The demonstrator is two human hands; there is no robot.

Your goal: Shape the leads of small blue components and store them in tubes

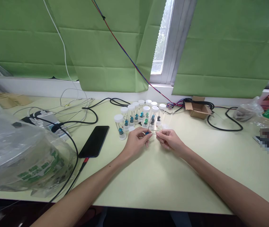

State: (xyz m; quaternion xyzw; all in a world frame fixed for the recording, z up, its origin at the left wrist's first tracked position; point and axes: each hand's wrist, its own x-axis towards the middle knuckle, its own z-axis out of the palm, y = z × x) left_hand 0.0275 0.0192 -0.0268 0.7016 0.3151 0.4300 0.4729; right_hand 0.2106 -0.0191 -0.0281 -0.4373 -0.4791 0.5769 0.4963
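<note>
Between the thumb and fingers of my left hand (137, 139) is a small blue part (147, 133) with thin dark leads, one of them pointing upward. My right hand (170, 140) pinches the far end of a thin wire (153, 130) that reaches across the gap from the blue part. Both hands are closed and rest close together low over the table. Just behind them stand several clear tubes (120, 127) with white caps, upright, most holding a blue-green piece with thin stems. My fingers partly hide the blue part, so its exact kind does not show.
A black phone (94, 142) with a cable lies left of my hands. Farther left sits a large clear plastic bag (25, 148). Black cables (117, 101) run along the back, near a small open cardboard box (198, 109). A bagged item (248, 110) lies at right.
</note>
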